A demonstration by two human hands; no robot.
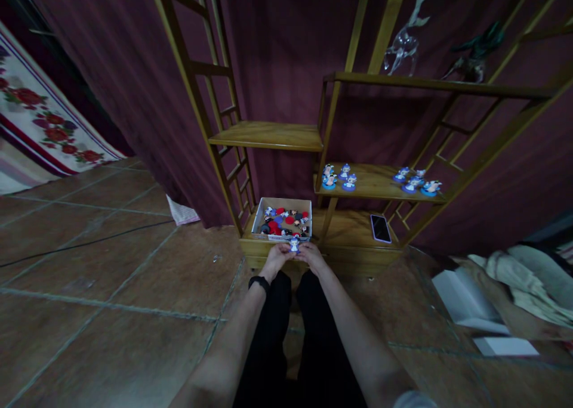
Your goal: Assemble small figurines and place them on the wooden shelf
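Note:
Between my two hands is a small white-and-purple figurine (294, 246), held upright by its base just in front of the box. My left hand (278, 256) grips its left side and my right hand (310, 255) its right side, fingers closed. Right behind them, an open cardboard box (282, 203) on the low shelf holds several jumbled figurines and red, blue and dark round pieces. On the middle shelf (373, 178) stand two groups of similar figurines, one group (350, 182) at the left end and another (412, 185) toward the right.
A phone (380, 228) lies on the low shelf at the right. The upper right shelf (430, 82) bears a clear deer figure (403, 47) and a dark green statue (477, 53). White boxes (470, 300) and cloth lie on the floor at right; a black cable (89, 243) crosses the left floor.

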